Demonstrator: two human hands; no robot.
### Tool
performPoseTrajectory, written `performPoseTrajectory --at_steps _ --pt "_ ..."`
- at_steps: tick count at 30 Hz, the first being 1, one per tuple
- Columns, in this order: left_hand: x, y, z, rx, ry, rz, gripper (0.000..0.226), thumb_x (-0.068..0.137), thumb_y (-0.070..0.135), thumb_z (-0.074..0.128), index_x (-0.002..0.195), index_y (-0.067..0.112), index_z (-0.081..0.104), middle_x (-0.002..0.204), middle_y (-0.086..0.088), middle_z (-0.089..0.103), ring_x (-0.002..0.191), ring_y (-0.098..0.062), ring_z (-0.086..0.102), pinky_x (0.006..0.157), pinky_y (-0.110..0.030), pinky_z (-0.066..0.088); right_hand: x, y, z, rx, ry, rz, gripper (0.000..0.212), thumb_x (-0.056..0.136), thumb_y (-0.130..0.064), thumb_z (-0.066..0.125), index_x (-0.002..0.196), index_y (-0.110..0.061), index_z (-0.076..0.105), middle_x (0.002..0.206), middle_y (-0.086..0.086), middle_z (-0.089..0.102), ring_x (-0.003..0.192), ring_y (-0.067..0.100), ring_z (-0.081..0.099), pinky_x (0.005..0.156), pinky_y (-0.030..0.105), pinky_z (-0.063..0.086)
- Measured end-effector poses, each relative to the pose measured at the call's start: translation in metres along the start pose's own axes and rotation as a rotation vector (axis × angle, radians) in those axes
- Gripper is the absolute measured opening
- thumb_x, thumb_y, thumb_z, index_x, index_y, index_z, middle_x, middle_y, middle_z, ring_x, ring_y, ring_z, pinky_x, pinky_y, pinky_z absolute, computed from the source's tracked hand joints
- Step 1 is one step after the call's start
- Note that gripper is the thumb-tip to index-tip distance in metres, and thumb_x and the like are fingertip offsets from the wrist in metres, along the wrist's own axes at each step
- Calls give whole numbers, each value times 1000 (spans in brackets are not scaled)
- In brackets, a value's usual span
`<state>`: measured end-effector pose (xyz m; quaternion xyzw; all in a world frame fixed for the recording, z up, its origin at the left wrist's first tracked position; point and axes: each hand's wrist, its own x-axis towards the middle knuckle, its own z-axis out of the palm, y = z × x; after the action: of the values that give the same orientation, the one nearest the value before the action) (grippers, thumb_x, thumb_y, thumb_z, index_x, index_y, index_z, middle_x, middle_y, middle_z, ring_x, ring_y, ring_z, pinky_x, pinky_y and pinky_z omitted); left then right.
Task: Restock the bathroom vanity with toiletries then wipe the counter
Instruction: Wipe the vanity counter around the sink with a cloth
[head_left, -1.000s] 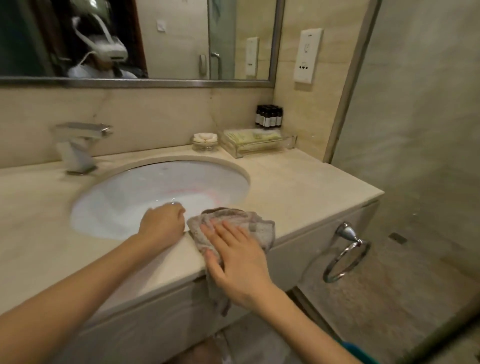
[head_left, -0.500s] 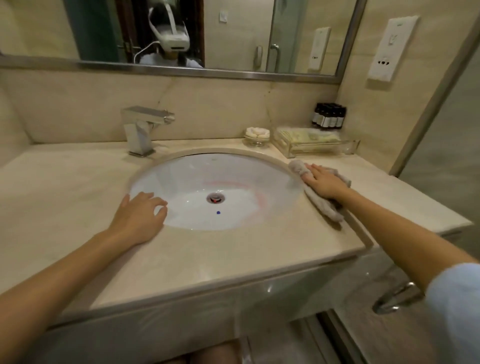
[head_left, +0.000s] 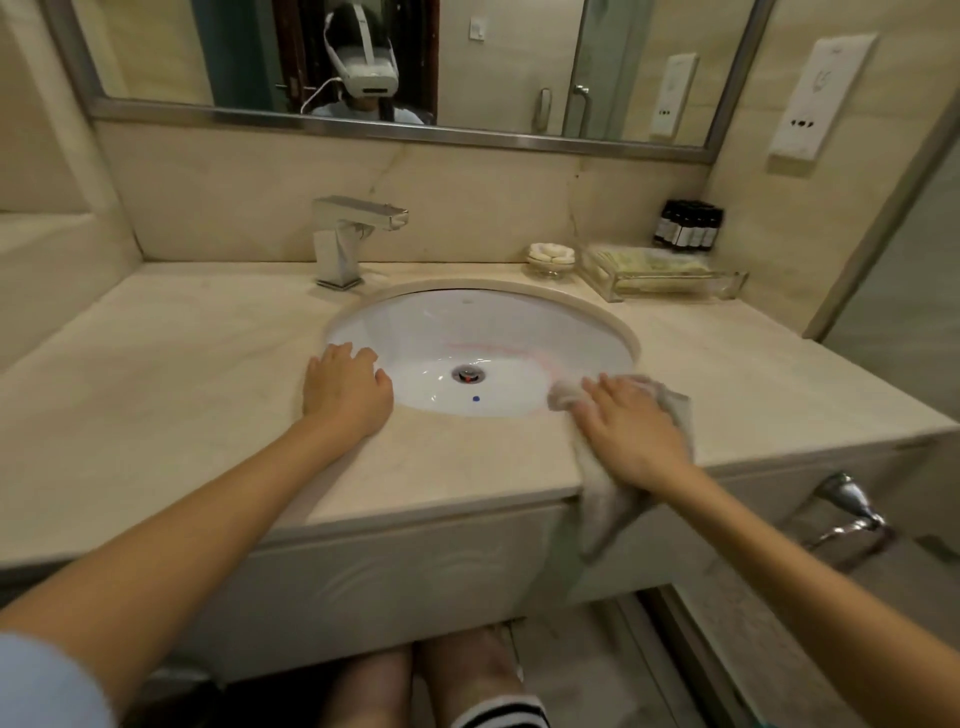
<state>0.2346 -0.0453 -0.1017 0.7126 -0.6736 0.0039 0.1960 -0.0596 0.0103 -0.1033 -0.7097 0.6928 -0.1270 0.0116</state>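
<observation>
Right hand (head_left: 636, 431): its fingers (head_left: 597, 397) are lying straight and a little spread, pressing the cloth (head_left: 608, 509) on the bench (head_left: 182, 389) near its front edge, just right of the sink (head_left: 483, 332).
Left hand (head_left: 345, 392): its fingers are lying spread on the sink's left rim, holding nothing.
Cloth: one end is hanging over the front edge.
Toiletries: the tray (head_left: 670, 283) and dark bottles (head_left: 688, 227) are sitting in the back right corner.

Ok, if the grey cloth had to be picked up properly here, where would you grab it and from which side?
Probably the grey cloth's tail, which hangs over the front edge of the counter, pinched from the front. That part dangles free, while the rest lies spread flat on the counter under the flat right hand.
</observation>
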Motion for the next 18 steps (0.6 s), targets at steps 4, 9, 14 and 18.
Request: performPoseTrajectory --at_steps 4,9,14,18 --pt "-11 -13 -6 24 -61 -21 51 98 32 32 143 9 33 150 -16 29 139 -31 23 114 -43 21 -40 -125 12 2 -31 -94 56 101 -41 18 151 -16 16 158 6 16 147 19 12 117 34 4" --pt "-19 -87 -39 107 -85 -109 53 99 30 29 147 8 23 154 -19 18 143 -34 15 116 -43 18 -27 -241 43 201 -159 -385 59 100 -39 20 152 -15 7 160 6 3 148 20 1 118 38 -1" --pt "-50 -161 -65 188 -64 -316 52 98 38 29 134 3 42 141 -26 37 131 -40 32 108 -45 29 9 -309 54 231 -273 -589 58 100 -41 21 152 -20 8 160 2 4 148 19 3 119 37 -1" --pt "-52 -156 -59 163 -40 -256 47 99 28 26 139 8 40 146 -23 35 136 -39 29 113 -44 24 23 -303 52 172 -276 -706 59 101 -45 21 152 -21 7 160 3 4 148 20 4 119 37 0"
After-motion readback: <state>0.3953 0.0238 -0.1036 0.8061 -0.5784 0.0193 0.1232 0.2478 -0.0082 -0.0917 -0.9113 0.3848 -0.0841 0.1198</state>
